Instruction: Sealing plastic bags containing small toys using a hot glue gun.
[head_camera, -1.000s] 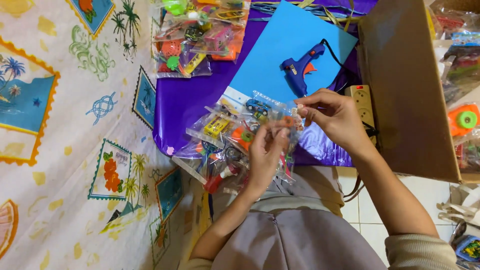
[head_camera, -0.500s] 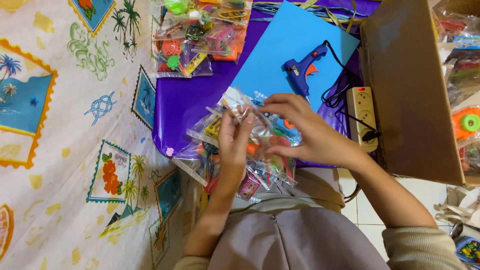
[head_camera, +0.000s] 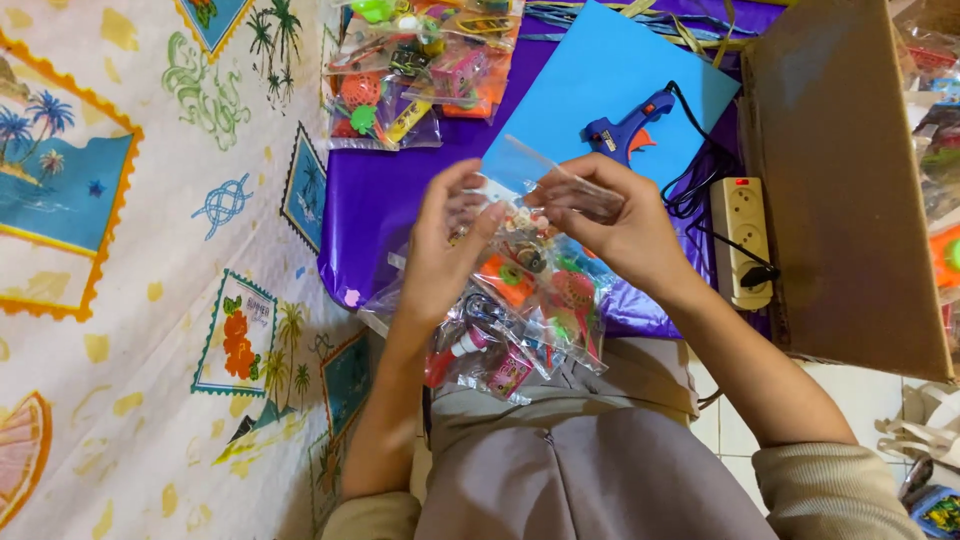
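Observation:
My left hand and my right hand both pinch the top of a small clear plastic bag filled with little colourful toys, held up above my lap. Under it, more clear bags of small toys lie piled at the near edge of a purple sheet. A blue glue gun rests on a light blue sheet just beyond my right hand.
More toy bags lie at the far side of the purple sheet. A white power strip with a black cord sits on the right, beside a brown cardboard box. A patterned cloth covers the left.
Both hands have lifted one bag off the pile and raised it toward the blue sheet; the fingers have shifted to its open top.

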